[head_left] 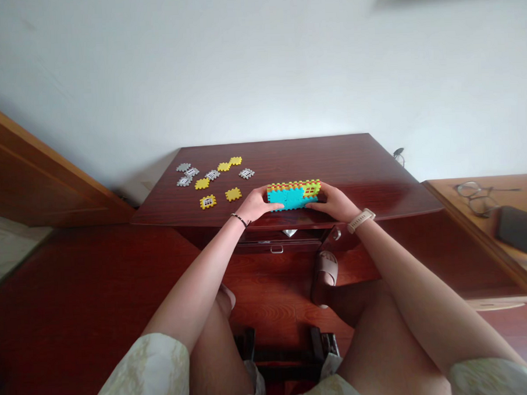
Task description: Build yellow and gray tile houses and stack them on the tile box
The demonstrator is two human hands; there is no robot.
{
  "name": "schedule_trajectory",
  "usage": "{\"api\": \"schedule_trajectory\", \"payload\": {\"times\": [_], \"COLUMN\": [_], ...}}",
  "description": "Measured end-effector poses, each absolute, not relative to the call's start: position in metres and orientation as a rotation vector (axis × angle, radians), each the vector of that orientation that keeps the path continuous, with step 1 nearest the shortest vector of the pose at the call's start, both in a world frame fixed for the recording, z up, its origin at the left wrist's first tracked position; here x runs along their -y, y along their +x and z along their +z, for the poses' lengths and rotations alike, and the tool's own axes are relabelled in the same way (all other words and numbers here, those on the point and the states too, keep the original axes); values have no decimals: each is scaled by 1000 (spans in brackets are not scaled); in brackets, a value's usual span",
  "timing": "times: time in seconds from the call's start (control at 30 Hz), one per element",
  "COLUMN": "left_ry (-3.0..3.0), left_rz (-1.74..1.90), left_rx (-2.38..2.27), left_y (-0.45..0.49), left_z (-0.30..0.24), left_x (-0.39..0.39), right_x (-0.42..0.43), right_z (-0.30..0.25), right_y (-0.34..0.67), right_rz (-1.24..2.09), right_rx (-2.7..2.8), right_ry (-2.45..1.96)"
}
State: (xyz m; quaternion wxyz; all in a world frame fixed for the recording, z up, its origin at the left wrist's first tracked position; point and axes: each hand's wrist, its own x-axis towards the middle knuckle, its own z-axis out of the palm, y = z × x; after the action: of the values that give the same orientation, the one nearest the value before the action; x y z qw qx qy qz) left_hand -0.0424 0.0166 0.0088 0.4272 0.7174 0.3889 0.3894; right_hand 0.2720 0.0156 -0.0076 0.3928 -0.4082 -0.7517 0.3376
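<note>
Between both hands, near the table's front edge, stands a block of joined interlocking plastic tiles (287,197). Its front is turquoise, with a lime-green window tile (312,189) at the right end and yellow and red toothed edges along the top. My left hand (257,205) grips the left end, thumb across the front face. Around the right end is my right hand (336,202), its thumb low on the front. The fingers behind the block are hidden. Left of the hands lie loose yellow tiles (233,194) and grey tiles (247,173), some with window grids.
The dark red wooden table (314,154) stands against a white wall, with a drawer handle (277,249) below its front edge. At right, a lighter wooden desk (456,203) holds eyeglasses (482,204) and a dark case (521,228). A wooden door (35,166) is at left.
</note>
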Motion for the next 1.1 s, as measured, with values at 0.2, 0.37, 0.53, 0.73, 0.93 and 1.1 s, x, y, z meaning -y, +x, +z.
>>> {"api": "schedule_trajectory", "payload": {"times": [0.2, 0.37, 0.53, 0.73, 0.93, 1.1], "left_ry": [1890, 1936, 1963, 1900, 1867, 1876], "left_rz": [955, 947, 964, 1010, 1003, 1013], "left_rx": [-1009, -1085, -1121, -1086, -1093, -1114], "left_y": [-49, -47, -43, -38, -37, -33], "left_z": [8, 10, 9, 10, 10, 8], "left_x": [-14, -10, -7, -8, -9, -7], "right_x": [-14, -13, -12, -11, -9, -9], "right_z": [-9, -6, -4, -1, 0, -2], "right_y": [266, 263, 262, 257, 251, 249], "right_rz": [814, 719, 682, 724, 728, 733], "right_rx": [1924, 1946, 1959, 1890, 1872, 1853], "right_ry": [-1101, -1169, -1183, -1150, -1147, -1136]}}
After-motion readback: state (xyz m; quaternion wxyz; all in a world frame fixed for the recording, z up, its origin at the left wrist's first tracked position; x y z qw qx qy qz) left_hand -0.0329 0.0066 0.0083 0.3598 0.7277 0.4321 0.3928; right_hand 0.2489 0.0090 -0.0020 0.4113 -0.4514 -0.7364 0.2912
